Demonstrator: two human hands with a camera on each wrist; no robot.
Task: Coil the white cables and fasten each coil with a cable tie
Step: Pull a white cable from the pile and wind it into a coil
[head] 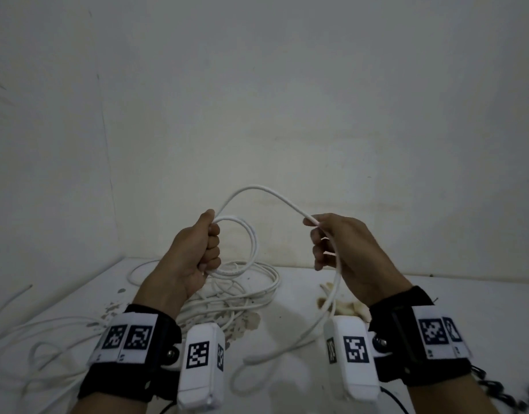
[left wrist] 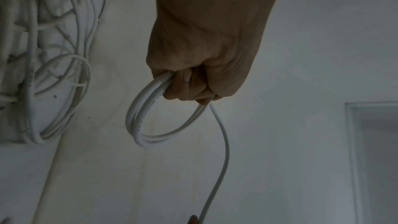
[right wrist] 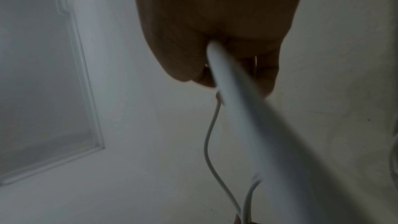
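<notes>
My left hand (head: 208, 249) is raised above the table and grips a small coil of white cable (head: 251, 243), a few loops bunched in the fist; the left wrist view shows the coil (left wrist: 140, 122) hanging from the curled fingers (left wrist: 185, 89). From the fist the same cable (head: 266, 191) arches up and across to my right hand (head: 326, 243), whose fingers curl round it. Below the right hand the cable (head: 326, 312) falls to the table and loops there. In the right wrist view the cable (right wrist: 228, 81) runs blurred out of the fist. No cable tie shows.
A loose pile of white cables (head: 242, 294) lies on the white table (head: 451, 303) under my left hand. More strands (head: 42, 339) sprawl at the left. Brownish scraps (head: 346, 306) lie near my right wrist. The wall (head: 257, 100) stands close behind.
</notes>
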